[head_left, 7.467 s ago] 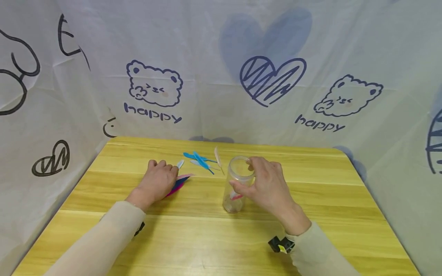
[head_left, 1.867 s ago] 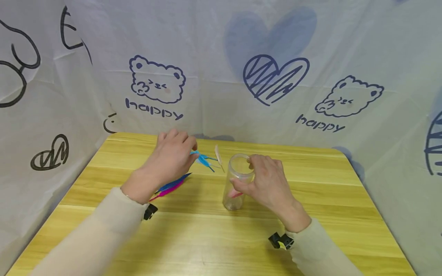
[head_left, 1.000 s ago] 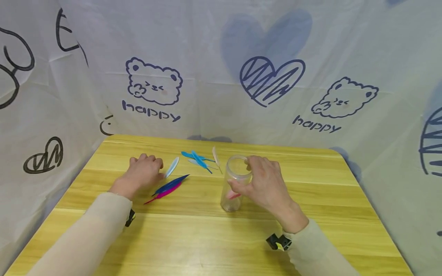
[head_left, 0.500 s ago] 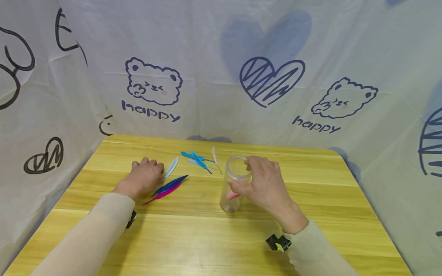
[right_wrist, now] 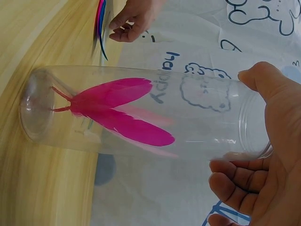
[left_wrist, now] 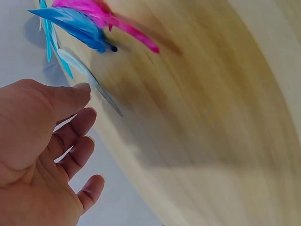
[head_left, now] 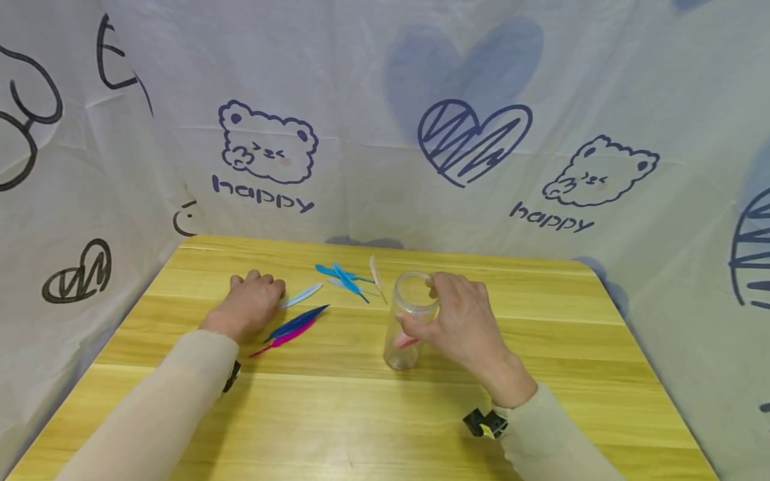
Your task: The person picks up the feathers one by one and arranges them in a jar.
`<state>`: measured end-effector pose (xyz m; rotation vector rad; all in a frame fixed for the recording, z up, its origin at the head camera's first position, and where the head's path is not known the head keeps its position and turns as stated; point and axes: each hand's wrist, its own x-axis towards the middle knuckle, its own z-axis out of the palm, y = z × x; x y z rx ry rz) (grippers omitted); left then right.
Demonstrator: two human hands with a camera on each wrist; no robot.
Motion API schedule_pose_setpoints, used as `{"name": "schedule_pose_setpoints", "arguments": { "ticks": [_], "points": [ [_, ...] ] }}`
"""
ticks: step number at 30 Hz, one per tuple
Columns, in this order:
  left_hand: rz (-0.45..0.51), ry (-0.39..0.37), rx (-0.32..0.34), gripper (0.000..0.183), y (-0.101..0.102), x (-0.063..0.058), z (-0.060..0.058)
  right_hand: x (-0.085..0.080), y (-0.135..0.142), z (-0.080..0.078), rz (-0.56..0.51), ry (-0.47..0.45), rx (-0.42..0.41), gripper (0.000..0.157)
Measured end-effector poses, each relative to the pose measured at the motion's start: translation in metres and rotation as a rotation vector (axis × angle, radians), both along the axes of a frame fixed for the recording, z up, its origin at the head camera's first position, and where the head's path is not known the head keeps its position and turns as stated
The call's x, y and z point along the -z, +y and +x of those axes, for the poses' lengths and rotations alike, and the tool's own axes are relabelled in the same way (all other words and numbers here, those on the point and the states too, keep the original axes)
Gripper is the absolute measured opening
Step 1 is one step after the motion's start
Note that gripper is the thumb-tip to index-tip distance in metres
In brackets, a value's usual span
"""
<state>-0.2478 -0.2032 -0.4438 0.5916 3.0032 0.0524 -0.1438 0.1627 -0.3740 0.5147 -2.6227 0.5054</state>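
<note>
My right hand grips a clear plastic jar near its open mouth, thumb on one side and fingers on the other. The jar stands upright on the table. Inside it, the right wrist view shows magenta feathers and paler pink ones, quills toward the bottom. My left hand is low over the table's left side, its fingers loosely bent. Its thumb and fingertips are right at a pale blue-white feather, with a gap between them. Close by lie a dark blue feather and a magenta feather.
Farther back lie bright blue feathers, overlapping a whitish one, and a cream feather left of the jar. A white cloth with drawn bears and hearts hangs behind the wooden table.
The pale feather has swung round, its tip now pointing more to the right. Earlier, my left hand was over the bright blue feathers, then moved back left. My right hand stays on the jar.
</note>
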Motion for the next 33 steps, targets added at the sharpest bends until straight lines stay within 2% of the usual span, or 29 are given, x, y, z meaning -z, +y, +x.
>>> {"name": "schedule_pose_setpoints", "arguments": {
  "ticks": [10,19,28,33],
  "points": [
    [-0.128,0.091,0.082,0.010,0.014,0.001,-0.004,0.002,0.000,0.000,0.004,0.025,-0.009,0.063],
    [-0.125,0.022,0.056,0.012,0.021,-0.001,-0.007,0.003,0.001,0.000,0.006,0.037,-0.007,0.063],
    [-0.187,0.046,0.119,0.027,0.024,0.001,-0.009,0.002,0.001,-0.001,0.006,0.029,-0.003,0.061],
    [-0.225,0.058,0.128,0.016,0.025,-0.002,-0.010,0.003,0.001,-0.002,0.003,0.020,-0.003,0.061]
  ]
}}
